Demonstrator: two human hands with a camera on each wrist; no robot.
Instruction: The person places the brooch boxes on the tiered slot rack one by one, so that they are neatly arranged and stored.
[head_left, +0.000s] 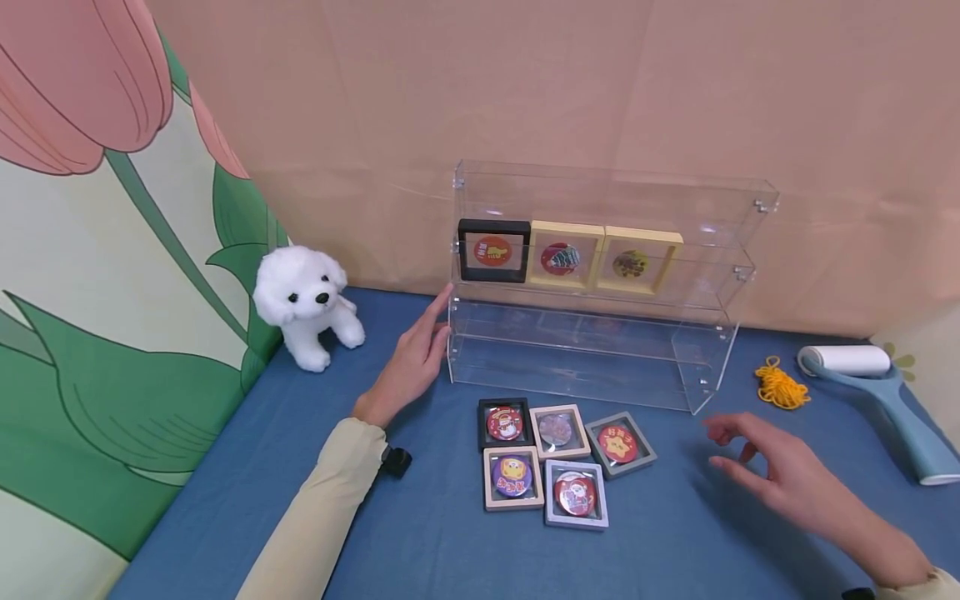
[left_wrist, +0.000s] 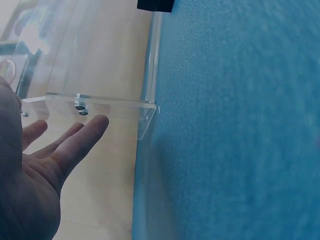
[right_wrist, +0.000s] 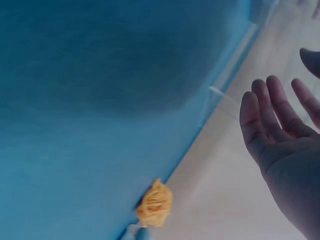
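Observation:
A clear acrylic display shelf (head_left: pixel 577 337) stands at the back of the table. My left hand (head_left: pixel 411 362) touches its left side panel with extended fingers, which lie along the panel in the left wrist view too. Over the table, right of the shelf's front corner, my right hand (head_left: pixel 787 475) hovers with loosely bent fingers and holds nothing. One shelf tier bears a black-framed badge (head_left: pixel 492 251) and two cream-framed ones, a tree badge (head_left: pixel 564 257) and a brown-patterned badge (head_left: pixel 636 262). Several framed badges lie before the shelf, among them a grey-framed star badge (head_left: pixel 619 445).
A white plush dog (head_left: pixel 303 304) sits left of the shelf. To the right lie a yellow yarn bundle (head_left: pixel 782 384) and a lint roller (head_left: pixel 888 400) with a blue handle. A pink cloth backdrop (head_left: pixel 562 92) hangs close behind the shelf.

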